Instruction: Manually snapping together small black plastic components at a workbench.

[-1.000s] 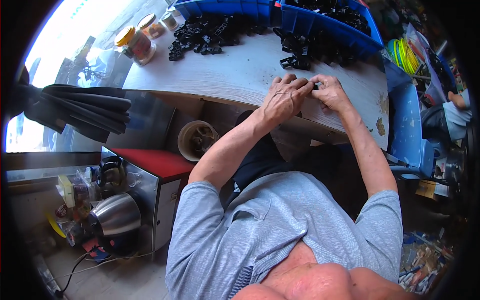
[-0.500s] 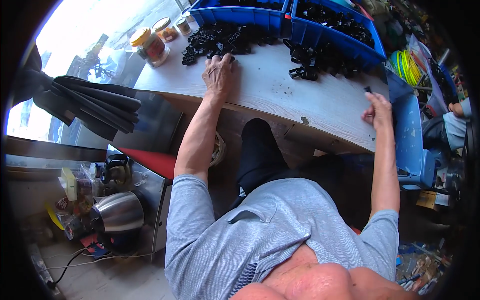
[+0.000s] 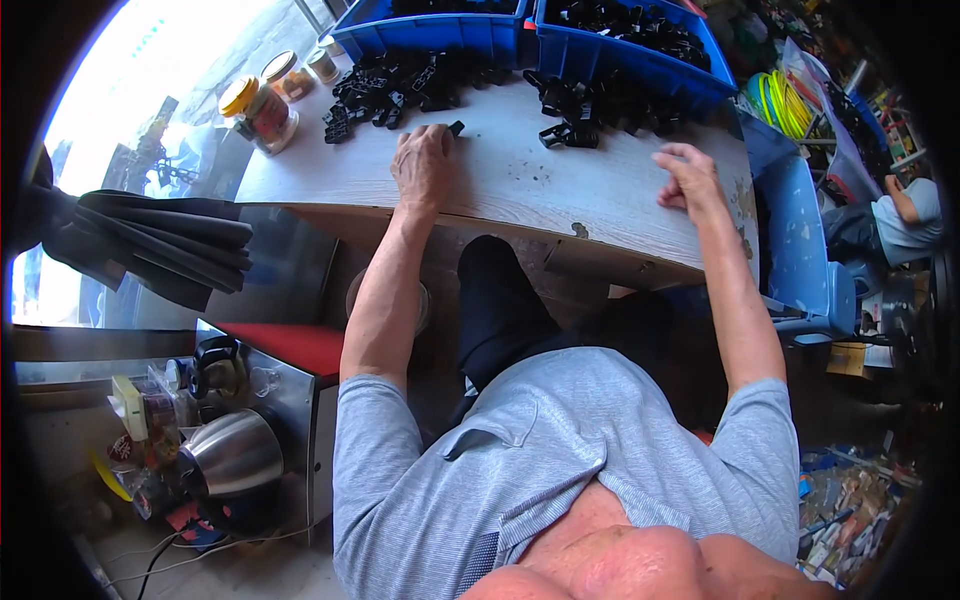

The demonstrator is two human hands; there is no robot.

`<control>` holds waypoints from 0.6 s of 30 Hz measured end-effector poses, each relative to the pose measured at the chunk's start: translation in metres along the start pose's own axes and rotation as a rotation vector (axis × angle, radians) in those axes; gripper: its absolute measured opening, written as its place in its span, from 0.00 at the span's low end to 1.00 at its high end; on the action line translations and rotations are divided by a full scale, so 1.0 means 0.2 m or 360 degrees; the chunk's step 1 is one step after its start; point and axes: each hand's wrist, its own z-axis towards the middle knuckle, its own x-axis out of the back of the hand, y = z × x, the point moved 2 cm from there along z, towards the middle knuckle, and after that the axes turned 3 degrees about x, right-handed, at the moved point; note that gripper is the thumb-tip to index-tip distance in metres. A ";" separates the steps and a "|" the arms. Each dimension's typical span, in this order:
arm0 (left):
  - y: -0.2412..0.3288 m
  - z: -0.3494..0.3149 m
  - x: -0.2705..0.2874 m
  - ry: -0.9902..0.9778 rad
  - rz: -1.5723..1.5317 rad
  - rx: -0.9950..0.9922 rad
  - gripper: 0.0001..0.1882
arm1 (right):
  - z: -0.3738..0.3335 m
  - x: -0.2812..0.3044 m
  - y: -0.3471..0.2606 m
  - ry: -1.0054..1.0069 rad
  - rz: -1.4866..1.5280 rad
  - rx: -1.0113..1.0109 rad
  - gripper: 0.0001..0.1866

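Observation:
My left hand (image 3: 423, 165) is closed at the middle of the pale wood-grain table (image 3: 500, 205), gripping a small black plastic part (image 3: 456, 129) that sticks out past the fingertips. Just beyond it lies a heap of black plastic parts (image 3: 375, 90). Over the table's right side, my right hand (image 3: 690, 178) has its fingers bent and apart, pointing left, with nothing visible between them. A second heap of black parts (image 3: 620, 100) spreads in front of the right bin, and one larger black piece (image 3: 570, 135) lies at its near edge.
Two blue bins (image 3: 430, 38) (image 3: 635, 68) filled with black parts stand along the far edge. Jars (image 3: 262, 118) sit at the far left. A light-blue plastic stool (image 3: 800, 240) adjoins the table's right end. Another person's arm (image 3: 902, 200) shows at far right.
My left hand has drawn back from the left heap with a black part. My right hand has moved left over the table, and the small black piece at its fingertips is no longer visible.

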 end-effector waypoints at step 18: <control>0.08 -0.03 -0.03 0.0091 -0.0110 -0.0131 0.14 | 0.05 -0.46 -0.12 -0.0195 -0.0647 0.0119 0.16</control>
